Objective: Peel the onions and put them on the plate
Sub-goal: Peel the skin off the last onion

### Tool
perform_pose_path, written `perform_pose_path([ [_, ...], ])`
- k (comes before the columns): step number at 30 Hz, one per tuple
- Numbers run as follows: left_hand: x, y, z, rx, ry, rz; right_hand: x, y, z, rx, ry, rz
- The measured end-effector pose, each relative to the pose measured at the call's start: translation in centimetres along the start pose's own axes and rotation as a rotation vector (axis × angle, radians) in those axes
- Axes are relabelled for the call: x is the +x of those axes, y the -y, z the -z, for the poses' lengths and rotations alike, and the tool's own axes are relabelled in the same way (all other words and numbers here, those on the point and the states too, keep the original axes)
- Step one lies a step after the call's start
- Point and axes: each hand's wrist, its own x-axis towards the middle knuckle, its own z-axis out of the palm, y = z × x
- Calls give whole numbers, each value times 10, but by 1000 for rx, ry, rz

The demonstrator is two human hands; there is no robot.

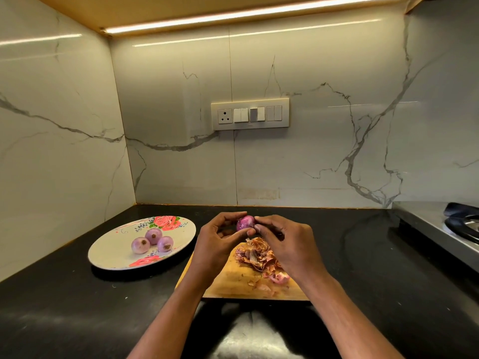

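A purple onion [245, 223] is held above the cutting board [233, 283] in the grip of both the left hand [220, 239] and the right hand [281, 239]. Three peeled onions [153, 240] are seen on the plate [108, 252], with peels [259, 255] heaped on the board.

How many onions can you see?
4. Three peeled onions sit together on the plate. One onion is held between the left hand and right hand.
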Motion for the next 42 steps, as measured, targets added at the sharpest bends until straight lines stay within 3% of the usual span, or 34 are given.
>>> perform_pose_path([
  [26,2,8,1,-92,68,86,1,-2,0,-52,-54,-57],
  [33,3,6,5,-302,107,162,3,4,0,209,-30,-205],
  [42,3,6,2,-236,110,142,2,5,-4,298,-28,-289],
])
